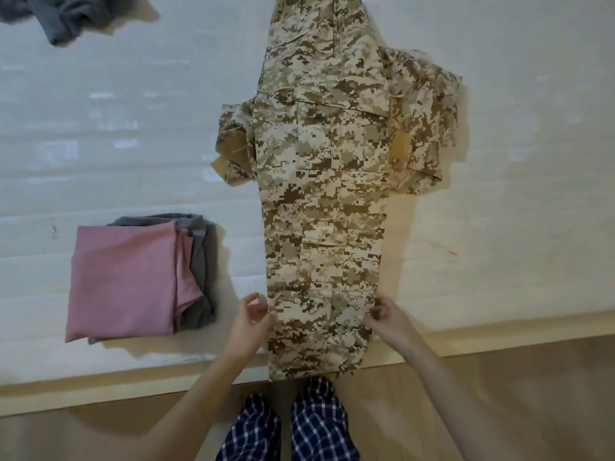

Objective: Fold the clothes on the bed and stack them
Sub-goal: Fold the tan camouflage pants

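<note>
Two hands, left hand and right hand each pinching a side edge of one camo garment lying between them, stretching away along the bed, one stack left of the left hand, pink piece over grey piece, one crumpled grey heap far beyond it
</note>
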### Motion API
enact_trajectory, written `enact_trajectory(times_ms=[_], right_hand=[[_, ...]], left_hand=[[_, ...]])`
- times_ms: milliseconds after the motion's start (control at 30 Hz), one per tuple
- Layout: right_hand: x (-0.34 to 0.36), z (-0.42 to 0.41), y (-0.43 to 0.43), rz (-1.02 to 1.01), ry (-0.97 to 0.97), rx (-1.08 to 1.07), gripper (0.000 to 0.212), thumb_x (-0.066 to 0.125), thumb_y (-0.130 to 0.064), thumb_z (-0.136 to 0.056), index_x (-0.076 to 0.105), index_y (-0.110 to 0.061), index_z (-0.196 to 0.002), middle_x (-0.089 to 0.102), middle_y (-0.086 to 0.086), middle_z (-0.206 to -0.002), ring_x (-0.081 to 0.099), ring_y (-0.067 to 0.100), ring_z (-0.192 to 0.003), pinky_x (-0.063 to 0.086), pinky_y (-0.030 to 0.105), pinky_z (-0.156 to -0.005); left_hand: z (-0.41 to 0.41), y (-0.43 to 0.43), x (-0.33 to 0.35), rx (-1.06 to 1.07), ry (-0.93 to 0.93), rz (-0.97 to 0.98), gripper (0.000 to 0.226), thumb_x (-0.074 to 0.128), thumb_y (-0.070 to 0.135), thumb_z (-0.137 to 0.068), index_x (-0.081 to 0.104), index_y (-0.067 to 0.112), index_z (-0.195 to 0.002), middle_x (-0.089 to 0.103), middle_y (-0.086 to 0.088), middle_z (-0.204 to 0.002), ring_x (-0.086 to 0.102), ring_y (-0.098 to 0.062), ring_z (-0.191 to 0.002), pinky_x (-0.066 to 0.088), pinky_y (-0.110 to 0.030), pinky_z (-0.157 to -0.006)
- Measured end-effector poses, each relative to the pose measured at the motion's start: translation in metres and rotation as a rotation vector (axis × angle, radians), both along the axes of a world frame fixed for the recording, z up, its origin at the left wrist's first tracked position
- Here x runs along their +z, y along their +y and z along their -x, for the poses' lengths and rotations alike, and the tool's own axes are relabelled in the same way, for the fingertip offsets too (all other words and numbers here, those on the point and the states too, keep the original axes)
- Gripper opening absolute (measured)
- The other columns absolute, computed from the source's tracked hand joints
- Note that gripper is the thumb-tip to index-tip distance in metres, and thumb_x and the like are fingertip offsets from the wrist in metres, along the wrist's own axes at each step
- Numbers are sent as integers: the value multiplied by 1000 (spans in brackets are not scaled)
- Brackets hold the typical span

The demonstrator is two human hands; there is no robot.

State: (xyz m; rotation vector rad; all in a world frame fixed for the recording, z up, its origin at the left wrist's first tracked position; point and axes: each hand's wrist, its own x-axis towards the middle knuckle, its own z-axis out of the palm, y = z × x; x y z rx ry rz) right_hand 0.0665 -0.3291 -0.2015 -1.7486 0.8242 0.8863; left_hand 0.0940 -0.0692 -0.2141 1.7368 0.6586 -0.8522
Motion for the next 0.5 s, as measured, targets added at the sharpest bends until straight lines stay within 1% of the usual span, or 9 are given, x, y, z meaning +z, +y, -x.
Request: enact_trajectory(times_ms=[67,133,167,233,267,333,367,433,500], right_hand=[[-7,18,10,14,22,-4,52,72,-25,-82,43,-18,-125,58,-4,-115,57,11,-100,47,23,-85],[-10,31,16,-27,69,1,57,73,-32,-80,41,-22,-127,55,-7,-118,53,11,-106,43,24,-89],[-10,35,20,-69,94,-15,54,72,-35,-80,43,-25,-125,56,-8,-119,53,10,-106,42,22,-89],[-6,39,24,-128,126,-71,45,71,-41,-79,48,-30,-116,60,-3,-123,58,11,-105,46,25,-90],[-1,40,26,-146,132,-100,45,71,-45,-76,50,-31,-113,62,-1,-122,60,14,-105,48,29,-93],[11,42,24,-241,146,-184,56,75,-51,-67,51,-31,-114,65,0,-118,62,17,-108,48,40,-98],[18,44,21,-324,168,-247,61,78,-49,-63,52,-28,-115,67,2,-116,63,19,-108,49,44,-98],[33,48,15,-469,216,-318,55,80,-41,-65,53,-25,-110,70,6,-111,65,22,-106,50,47,-95],[52,50,14,-520,236,-358,47,78,-30,-69,54,-22,-109,71,8,-108,66,24,-105,51,47,-93]], left_hand=[[10,-10,-3,-14,144,65,53,63,21,-90,36,14,-135,60,-7,-112,61,-13,-91,49,-19,-67],[20,-18,-3,-70,218,101,50,68,27,-86,45,12,-128,65,-1,-104,66,-11,-86,53,-19,-60],[25,-21,0,-67,267,135,49,70,29,-83,50,12,-125,68,0,-101,68,-12,-84,55,-21,-61],[30,-26,7,-50,366,238,51,72,36,-77,56,12,-120,73,-3,-98,71,-18,-87,58,-32,-75],[31,-26,12,-45,400,292,54,72,40,-75,57,12,-118,74,-5,-98,71,-21,-89,56,-37,-83],[31,-23,21,-5,430,391,60,73,47,-74,56,12,-119,73,-8,-102,70,-25,-95,53,-42,-90],[29,-20,26,22,441,438,64,73,51,-73,56,11,-120,72,-11,-106,69,-28,-99,52,-43,-92],[25,-13,38,65,488,551,66,72,52,-76,57,7,-122,69,-17,-112,66,-33,-104,55,-41,-87],[25,-8,52,106,551,635,64,75,41,-78,52,3,-125,67,-21,-112,66,-37,-102,56,-37,-78]])
